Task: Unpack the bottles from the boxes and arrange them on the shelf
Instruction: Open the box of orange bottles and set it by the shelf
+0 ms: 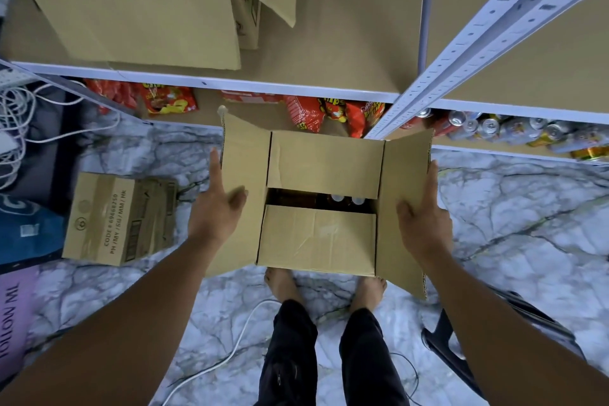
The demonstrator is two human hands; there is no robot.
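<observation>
A brown cardboard box (316,237) sits in front of me above the marble floor, held between my hands. Its two side flaps stand open and its two inner flaps are nearly shut. Through the narrow gap between the inner flaps I see dark bottles with white caps (347,199). My left hand (217,204) grips the left outer flap, thumb on top. My right hand (423,217) grips the right outer flap the same way. The white metal shelf (296,89) with brown boards stands just beyond the box.
A second, closed box (118,219) lies on the floor to the left. An open box (138,13) of packets sits on the shelf's upper board. Red snack bags (171,100) and cans (514,128) fill the lower board. White cables (19,115) lie far left. My bare feet (326,287) stand under the box.
</observation>
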